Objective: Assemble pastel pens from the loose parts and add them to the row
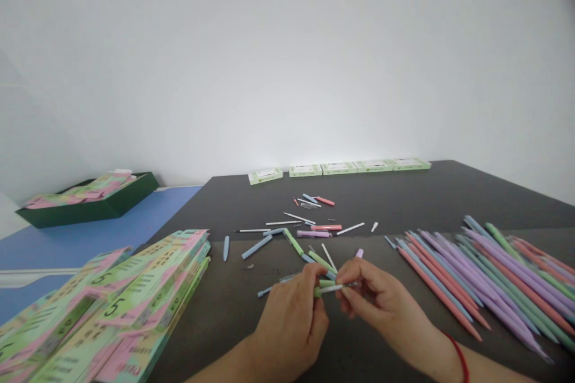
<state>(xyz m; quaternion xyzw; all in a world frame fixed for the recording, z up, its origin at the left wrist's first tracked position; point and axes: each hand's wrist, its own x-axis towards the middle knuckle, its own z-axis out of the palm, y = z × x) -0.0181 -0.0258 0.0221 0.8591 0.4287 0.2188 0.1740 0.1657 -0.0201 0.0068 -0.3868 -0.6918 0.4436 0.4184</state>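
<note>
Close together at the front of the dark table are my left hand [287, 318] and my right hand [381, 302], both closed. My left fingers grip a light green pen barrel [317, 291]. A thin white pen refill [331, 288] runs from it to my right fingertips, which pinch its other end. Whether the refill sits inside the barrel is hidden. Loose pen parts lie just beyond: a blue barrel [257, 247], a green barrel [294, 243], a purple piece [313, 234], a pink piece [326, 227] and a white refill [350, 228].
Pastel pens [467, 299] lie in a pile on the right. Printed pastel packs [148, 293] are stacked at the left. A dark green tray [103, 207] with more packs stands on a blue surface [175, 206]. Several flat boxes [340, 168] line the table's back edge.
</note>
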